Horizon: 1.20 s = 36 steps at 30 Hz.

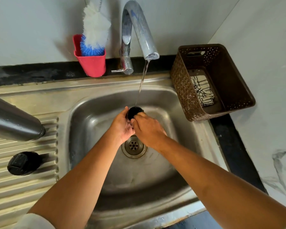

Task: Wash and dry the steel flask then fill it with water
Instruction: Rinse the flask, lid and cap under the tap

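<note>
Both hands point(122, 125) point(149, 130) hold black cap point(134, 111); steel flask point(12, 119) stands well left.

Domestic kitchen, wash-up corner. Fittings: stainless steel sink point(106, 100) with ribbed drainboard point(23, 187), set in a black stone counter point(229, 134); swan-neck tap point(139, 27) running water point(143, 76) into the basin; pale tiled wall point(31, 30) behind. Accessories: bottle brush point(96, 28) standing in a red holder point(93, 65); brown perforated basket point(182, 90) (a folded patterned cloth point(203, 90) inside) just beside the basin.
</note>
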Available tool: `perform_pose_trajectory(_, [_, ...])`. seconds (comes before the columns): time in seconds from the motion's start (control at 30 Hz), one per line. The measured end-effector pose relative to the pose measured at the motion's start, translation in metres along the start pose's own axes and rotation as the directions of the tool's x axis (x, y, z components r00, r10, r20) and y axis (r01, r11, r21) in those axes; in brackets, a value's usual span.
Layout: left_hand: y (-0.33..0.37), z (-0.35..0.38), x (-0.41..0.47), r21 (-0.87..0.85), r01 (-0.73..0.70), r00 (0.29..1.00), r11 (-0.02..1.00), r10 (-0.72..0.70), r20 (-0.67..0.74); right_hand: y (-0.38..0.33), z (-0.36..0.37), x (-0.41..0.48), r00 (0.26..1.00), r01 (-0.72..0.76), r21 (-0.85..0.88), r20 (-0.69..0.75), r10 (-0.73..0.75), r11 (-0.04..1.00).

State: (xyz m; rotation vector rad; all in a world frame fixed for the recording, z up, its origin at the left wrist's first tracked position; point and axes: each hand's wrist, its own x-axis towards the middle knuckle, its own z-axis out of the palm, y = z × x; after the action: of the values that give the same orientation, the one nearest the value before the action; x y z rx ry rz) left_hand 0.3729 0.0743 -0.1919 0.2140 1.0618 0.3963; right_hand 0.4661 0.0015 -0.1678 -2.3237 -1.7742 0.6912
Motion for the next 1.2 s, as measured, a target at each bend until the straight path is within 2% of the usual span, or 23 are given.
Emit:
perform_pose_trajectory(0.1, [0.003, 0.004, -0.002, 0.04, -0.006, 1.0, 0.999, 0.007, -0.029, -0.001, 0.01, -0.004, 0.994, 0.113, -0.098, 0.019, -0.112, 0.989])
perform_pose_trajectory(0.2, [0.002, 0.0, 0.001, 0.106, -0.012, 0.998, 0.994, 0.019, -0.062, 0.016, 0.001, -0.004, 0.954, 0.292, -0.164, 0.118, -0.276, 0.942])
perform_pose_trajectory(0.27, [-0.003, -0.001, 0.0, 0.104, 0.003, 0.999, 0.995, 0.002, -0.053, 0.032, -0.011, 0.003, 0.931, 0.35, -0.189, 0.174, -0.319, 0.918])
perform_pose_trajectory(0.3, [-0.006, -0.001, -0.001, 0.113, 0.003, 0.999, 0.994, 0.002, -0.042, 0.035, -0.016, 0.007, 0.936, 0.323, -0.124, 0.185, -0.299, 0.938])
perform_pose_trajectory(0.33, [-0.009, -0.001, -0.002, 0.123, -0.025, 0.999, 0.992, 0.028, -0.022, 0.036, -0.021, 0.01, 0.954, 0.231, 0.04, 0.188, -0.234, 0.972])
perform_pose_trajectory(0.37, [-0.011, 0.001, -0.002, 0.144, -0.077, 0.997, 0.987, 0.077, 0.004, 0.033, -0.026, 0.013, 0.97, 0.088, 0.278, 0.196, -0.146, 0.957])
perform_pose_trajectory(0.43, [-0.012, 0.003, -0.003, 0.208, -0.191, 0.981, 0.959, 0.183, 0.061, 0.029, -0.03, 0.018, 0.97, -0.158, 0.601, 0.244, 0.008, 0.783])
perform_pose_trajectory(0.5, [-0.013, 0.008, -0.007, 0.31, -0.295, 0.955, 0.904, 0.284, 0.082, 0.027, -0.03, 0.026, 0.957, -0.289, 0.724, 0.245, 0.158, 0.626])
perform_pose_trajectory(0.57, [-0.016, 0.012, -0.008, 0.388, -0.388, 0.916, 0.836, 0.395, 0.063, 0.027, -0.028, 0.035, 0.93, -0.344, 0.737, 0.181, 0.321, 0.581])
perform_pose_trajectory(0.63, [-0.016, 0.014, -0.008, 0.405, -0.415, 0.893, 0.815, 0.451, 0.008, 0.024, -0.022, 0.038, 0.935, -0.293, 0.65, 0.04, 0.353, 0.701])
perform_pose_trajectory(0.7, [-0.01, 0.013, -0.003, 0.373, -0.356, 0.9, 0.857, 0.421, -0.11, 0.015, -0.013, 0.026, 0.985, -0.088, 0.461, -0.092, 0.146, 0.883])
perform_pose_trajectory(0.73, [-0.005, 0.013, -0.002, 0.32, -0.313, 0.91, 0.894, 0.379, -0.168, 0.009, -0.008, 0.017, 0.993, 0.024, 0.359, -0.12, 0.02, 0.933])
perform_pose_trajectory(0.8, [0.004, 0.015, -0.005, 0.221, -0.232, 0.933, 0.947, 0.281, -0.225, 0.001, 0.003, 0.001, 0.988, 0.138, 0.214, -0.099, -0.119, 0.967])
perform_pose_trajectory(0.87, [0.002, 0.019, -0.012, 0.209, -0.201, 0.949, 0.957, 0.243, -0.201, 0.003, 0.004, 0.001, 0.993, 0.083, 0.201, -0.096, -0.065, 0.976])
perform_pose_trajectory(0.9, [-0.001, 0.02, -0.016, 0.249, -0.231, 0.947, 0.94, 0.277, -0.165, 0.003, 0.002, 0.006, 0.995, 0.017, 0.287, -0.1, 0.012, 0.958])
perform_pose_trajectory(0.97, [-0.009, 0.023, -0.025, 0.348, -0.326, 0.926, 0.879, 0.371, -0.073, 0.001, -0.008, 0.023, 0.969, -0.224, 0.528, 0.032, 0.245, 0.819])
perform_pose_trajectory(1.0, [-0.014, 0.023, -0.028, 0.376, -0.362, 0.914, 0.853, 0.404, -0.036, 0.001, -0.018, 0.031, 0.915, -0.391, 0.627, 0.187, 0.358, 0.674])
perform_pose_trajectory(1.03, [-0.018, 0.023, -0.03, 0.394, -0.398, 0.901, 0.829, 0.433, -0.002, 0.002, -0.027, 0.039, 0.833, -0.543, 0.669, 0.354, 0.425, 0.507])
perform_pose_trajectory(1.07, [-0.02, 0.023, -0.032, 0.407, -0.432, 0.888, 0.805, 0.459, 0.034, 0.002, -0.035, 0.042, 0.771, -0.628, 0.665, 0.457, 0.444, 0.405])
perform_pose_trajectory(1.1, [-0.019, 0.023, -0.032, 0.416, -0.457, 0.879, 0.786, 0.47, 0.077, 0.001, -0.04, 0.044, 0.759, -0.64, 0.665, 0.471, 0.449, 0.385])
perform_pose_trajectory(1.13, [-0.015, 0.023, -0.033, 0.413, -0.463, 0.882, 0.785, 0.456, 0.122, 0.001, -0.04, 0.046, 0.808, -0.576, 0.669, 0.379, 0.451, 0.47])
perform_pose_trajectory(1.17, [-0.008, 0.022, -0.033, 0.4, -0.437, 0.898, 0.806, 0.412, 0.15, 0.002, -0.037, 0.045, 0.882, -0.449, 0.627, 0.199, 0.427, 0.636])
perform_pose_trajectory(1.2, [-0.001, 0.021, -0.032, 0.373, -0.388, 0.922, 0.843, 0.352, 0.164, 0.003, -0.033, 0.041, 0.944, -0.283, 0.512, 0.002, 0.329, 0.811])
